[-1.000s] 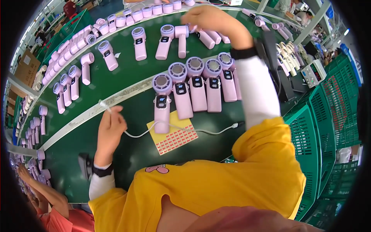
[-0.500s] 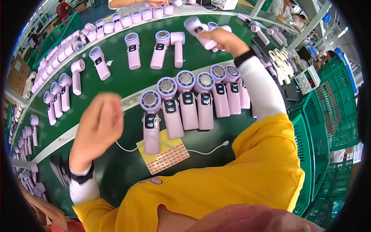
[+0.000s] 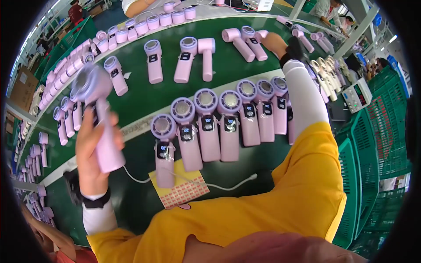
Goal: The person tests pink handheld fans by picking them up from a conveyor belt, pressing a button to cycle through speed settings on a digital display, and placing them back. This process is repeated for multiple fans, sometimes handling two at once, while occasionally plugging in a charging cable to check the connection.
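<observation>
My left hand (image 3: 94,151) is closed around the handle of a lilac handheld fan (image 3: 109,147), raised with its round head up and blurred by motion. My right hand (image 3: 274,44) reaches to the far right of the green belt, against the head of another handheld fan (image 3: 261,35); its fingers are mostly hidden. Beside it lie a fan turned sideways (image 3: 240,46) and one with its dark display up (image 3: 254,43). Before me, a row of lilac fans (image 3: 208,131) with lit displays lies on the near bench, the leftmost fan (image 3: 165,162) overlapping a yellow sticker sheet (image 3: 184,189).
A white cable (image 3: 228,189) trails across the near bench. More fans (image 3: 155,65) are spread along the belt (image 3: 131,103), and dense rows stand on the far side. Green crates (image 3: 357,175) and a meter box (image 3: 356,97) are at right. Other people work around the line.
My left hand, empty before, now holds a handheld fan. My right hand has let go of the fan it held, which now lies on the belt, and has moved right to another.
</observation>
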Demonstrator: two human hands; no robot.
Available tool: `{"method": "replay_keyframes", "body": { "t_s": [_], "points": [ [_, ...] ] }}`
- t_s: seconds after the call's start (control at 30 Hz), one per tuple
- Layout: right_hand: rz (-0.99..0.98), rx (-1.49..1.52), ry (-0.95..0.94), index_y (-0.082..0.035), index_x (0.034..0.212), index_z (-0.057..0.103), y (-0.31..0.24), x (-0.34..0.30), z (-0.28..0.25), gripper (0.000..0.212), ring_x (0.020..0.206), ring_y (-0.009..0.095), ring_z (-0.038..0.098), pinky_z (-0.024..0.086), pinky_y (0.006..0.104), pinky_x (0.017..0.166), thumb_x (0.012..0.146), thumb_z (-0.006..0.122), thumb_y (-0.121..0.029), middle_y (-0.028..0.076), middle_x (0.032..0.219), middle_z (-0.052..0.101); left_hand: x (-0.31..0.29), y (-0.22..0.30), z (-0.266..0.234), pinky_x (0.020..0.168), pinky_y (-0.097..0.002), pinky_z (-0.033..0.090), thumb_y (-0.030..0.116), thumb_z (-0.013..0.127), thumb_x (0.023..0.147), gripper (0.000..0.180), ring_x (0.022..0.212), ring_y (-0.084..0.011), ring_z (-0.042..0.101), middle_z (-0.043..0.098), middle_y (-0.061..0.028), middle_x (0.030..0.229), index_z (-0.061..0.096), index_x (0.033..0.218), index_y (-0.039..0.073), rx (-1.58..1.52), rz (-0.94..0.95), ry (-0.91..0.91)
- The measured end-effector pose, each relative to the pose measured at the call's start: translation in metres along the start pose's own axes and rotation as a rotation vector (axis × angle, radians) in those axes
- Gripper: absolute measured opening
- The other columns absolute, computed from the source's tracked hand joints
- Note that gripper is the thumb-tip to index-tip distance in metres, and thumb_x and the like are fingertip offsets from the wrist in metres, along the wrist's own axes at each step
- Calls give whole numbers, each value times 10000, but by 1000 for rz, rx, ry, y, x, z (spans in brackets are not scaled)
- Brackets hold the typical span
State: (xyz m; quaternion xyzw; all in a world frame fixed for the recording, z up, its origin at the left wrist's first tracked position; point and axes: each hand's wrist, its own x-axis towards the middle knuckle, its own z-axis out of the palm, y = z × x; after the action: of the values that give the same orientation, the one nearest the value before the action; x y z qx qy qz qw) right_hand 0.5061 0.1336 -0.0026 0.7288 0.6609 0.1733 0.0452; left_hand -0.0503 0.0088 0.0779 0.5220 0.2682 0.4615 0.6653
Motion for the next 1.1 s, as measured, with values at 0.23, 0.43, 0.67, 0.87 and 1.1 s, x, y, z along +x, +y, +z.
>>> {"method": "replay_keyframes", "body": {
  "t_s": [0.23, 0.43, 0.67, 0.87, 1.1],
  "points": [
    [223, 209, -272, -18, 902, 621, -36, 15, 7, 523, 834, 298, 598, 459, 339, 735, 727, 465, -485, 190, 905, 607, -43, 11, -106, 553, -265, 481, 131, 467, 818, 397, 714, -201, 511, 469, -211, 1009, 351, 1131, -84, 20, 148, 371],
    [459, 1114, -264, -18, 944, 598, -14, -20, -27, 411, 698, 208, 598, 487, 298, 638, 717, 582, -360, 74, 734, 607, -60, 6, -117, 612, -277, 497, 147, 474, 816, 357, 777, -213, 485, 457, -233, 1037, 412, 1064, -103, -139, 170, 316],
    [320, 1579, 362, 17, 852, 571, -48, -113, -165, 257, 656, 157, 572, 491, 265, 582, 756, 592, -220, 72, 733, 573, -62, 24, -94, 601, -279, 478, 181, 467, 815, 384, 775, -213, 485, 453, -234, 1043, 413, 1072, -100, -87, 317, 133],
    [-292, 1962, 289, 25, 789, 547, -194, -166, -257, 384, 559, 131, 539, 456, 252, 543, 830, 488, -352, 63, 633, 558, -77, 29, -7, 591, -276, 481, 157, 448, 801, 404, 724, -204, 534, 500, -194, 992, 374, 1102, -101, -100, 304, -37],
    [-747, 2337, -226, 26, 883, 514, -345, -198, -292, 294, 527, 183, 571, 462, 275, 457, 847, 410, -246, 123, 698, 581, -116, 57, 40, 561, -310, 485, -30, 408, 706, 431, 675, -199, 559, 533, -152, 921, 324, 1129, -23, 36, 491, 22]
  ]
}}
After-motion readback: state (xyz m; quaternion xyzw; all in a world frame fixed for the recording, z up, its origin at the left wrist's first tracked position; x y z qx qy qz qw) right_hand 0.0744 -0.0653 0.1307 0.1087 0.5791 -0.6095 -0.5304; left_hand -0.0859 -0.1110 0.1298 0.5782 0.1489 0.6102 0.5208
